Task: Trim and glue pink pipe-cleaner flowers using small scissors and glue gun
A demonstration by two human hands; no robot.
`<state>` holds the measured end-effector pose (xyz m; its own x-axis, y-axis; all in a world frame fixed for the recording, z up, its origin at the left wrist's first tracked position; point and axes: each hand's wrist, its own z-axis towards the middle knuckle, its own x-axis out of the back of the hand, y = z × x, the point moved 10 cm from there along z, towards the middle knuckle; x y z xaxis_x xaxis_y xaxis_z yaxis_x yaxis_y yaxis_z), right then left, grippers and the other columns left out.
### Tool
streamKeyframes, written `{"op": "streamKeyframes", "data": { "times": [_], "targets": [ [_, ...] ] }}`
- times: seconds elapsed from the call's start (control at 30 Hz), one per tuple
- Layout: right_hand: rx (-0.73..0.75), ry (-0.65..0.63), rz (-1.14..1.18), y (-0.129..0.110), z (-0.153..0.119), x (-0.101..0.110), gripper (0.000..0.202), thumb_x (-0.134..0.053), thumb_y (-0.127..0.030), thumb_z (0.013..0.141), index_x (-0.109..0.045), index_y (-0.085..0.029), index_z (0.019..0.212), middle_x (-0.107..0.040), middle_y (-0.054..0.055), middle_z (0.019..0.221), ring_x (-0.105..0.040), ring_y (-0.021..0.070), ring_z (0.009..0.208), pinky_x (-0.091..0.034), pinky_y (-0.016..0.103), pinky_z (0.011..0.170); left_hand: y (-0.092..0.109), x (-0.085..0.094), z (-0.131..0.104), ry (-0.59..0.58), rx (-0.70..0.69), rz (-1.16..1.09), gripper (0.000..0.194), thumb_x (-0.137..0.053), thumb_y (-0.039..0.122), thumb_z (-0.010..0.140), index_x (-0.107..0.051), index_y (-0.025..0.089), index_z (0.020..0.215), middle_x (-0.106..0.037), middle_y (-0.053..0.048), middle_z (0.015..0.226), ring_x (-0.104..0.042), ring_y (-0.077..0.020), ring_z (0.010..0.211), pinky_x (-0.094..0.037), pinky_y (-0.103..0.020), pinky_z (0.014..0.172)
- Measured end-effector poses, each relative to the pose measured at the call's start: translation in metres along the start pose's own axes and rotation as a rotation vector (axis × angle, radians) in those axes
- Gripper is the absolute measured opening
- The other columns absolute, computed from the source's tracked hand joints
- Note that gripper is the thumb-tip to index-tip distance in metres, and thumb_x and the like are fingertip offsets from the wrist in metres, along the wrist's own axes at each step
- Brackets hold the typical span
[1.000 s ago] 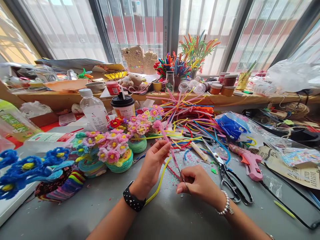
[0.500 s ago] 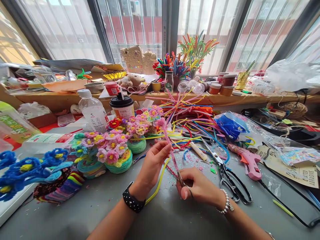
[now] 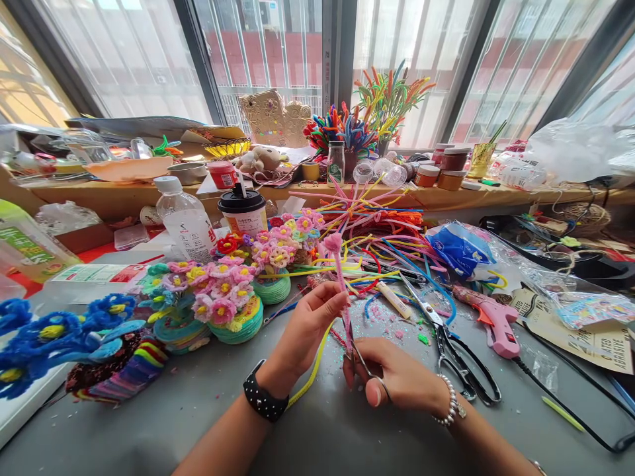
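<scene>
Between thumb and fingers, my left hand (image 3: 317, 314) pinches a pink pipe cleaner (image 3: 340, 268) that stands upright, its top curled into a small fuzzy bunch. My right hand (image 3: 391, 370) grips small scissors (image 3: 364, 363), blades pointing up along the pipe cleaner's lower part just beneath my left fingers. The blades look parted around or beside the pink stem; I cannot tell which. Under both hands, the grey table (image 3: 337, 436) carries scattered glitter and trimmings. A yellow pipe cleaner (image 3: 315, 373) runs past my left wrist.
Pots of pipe-cleaner flowers (image 3: 223, 291) crowd the left, near a plastic bottle (image 3: 184, 221) and lidded cup (image 3: 243, 211). Large scissors (image 3: 446, 350), a pink glue gun (image 3: 493, 317) and its cord lie right. Loose pipe cleaners (image 3: 377, 225) pile up behind my hands.
The pink pipe cleaner has shifted slightly right and turned more upright. The scissors in my right hand have opened wider, with their blades moved up closer to my left fingers.
</scene>
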<state>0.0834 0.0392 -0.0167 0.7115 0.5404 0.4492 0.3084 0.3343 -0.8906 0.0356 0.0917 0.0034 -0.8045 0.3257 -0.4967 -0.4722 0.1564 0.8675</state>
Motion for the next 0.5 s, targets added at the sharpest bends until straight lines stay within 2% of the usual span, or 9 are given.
{"op": "streamKeyframes", "data": {
  "times": [0.17, 0.3, 0.5],
  "targets": [
    [-0.017, 0.065, 0.01, 0.001, 0.001, 0.003, 0.074, -0.03, -0.082, 0.052, -0.053, -0.012, 0.055, -0.041, -0.002, 0.055, -0.033, 0.0083, 0.05, -0.024, 0.02, 0.045, 0.002, 0.003, 0.001, 0.017, -0.024, -0.033, 0.005, -0.062, 0.02, 0.07, -0.059, 0.016, 0.07, -0.05, 0.004, 0.064, -0.041, -0.005, 0.057, -0.033, -0.018, 0.057],
    [-0.061, 0.158, -0.014, 0.005, 0.002, 0.011, 0.067, -0.036, -0.08, 0.053, -0.04, -0.014, 0.043, -0.036, -0.003, 0.046, -0.033, 0.0084, 0.048, -0.024, 0.021, 0.045, 0.005, 0.012, 0.002, 0.08, -0.062, -0.086, 0.006, -0.063, 0.02, 0.069, -0.059, 0.016, 0.072, -0.052, 0.004, 0.067, -0.043, -0.0052, 0.06, -0.035, -0.017, 0.059],
    [-0.079, 0.233, -0.055, 0.009, 0.001, 0.017, 0.063, -0.048, -0.075, 0.054, -0.029, -0.016, 0.038, -0.03, -0.005, 0.041, -0.025, 0.0064, 0.043, -0.019, 0.022, 0.041, 0.005, 0.016, 0.002, 0.11, -0.08, -0.125, 0.007, -0.064, 0.018, 0.068, -0.059, 0.016, 0.073, -0.053, 0.004, 0.069, -0.045, -0.0049, 0.06, -0.037, -0.017, 0.06]
  ]
}}
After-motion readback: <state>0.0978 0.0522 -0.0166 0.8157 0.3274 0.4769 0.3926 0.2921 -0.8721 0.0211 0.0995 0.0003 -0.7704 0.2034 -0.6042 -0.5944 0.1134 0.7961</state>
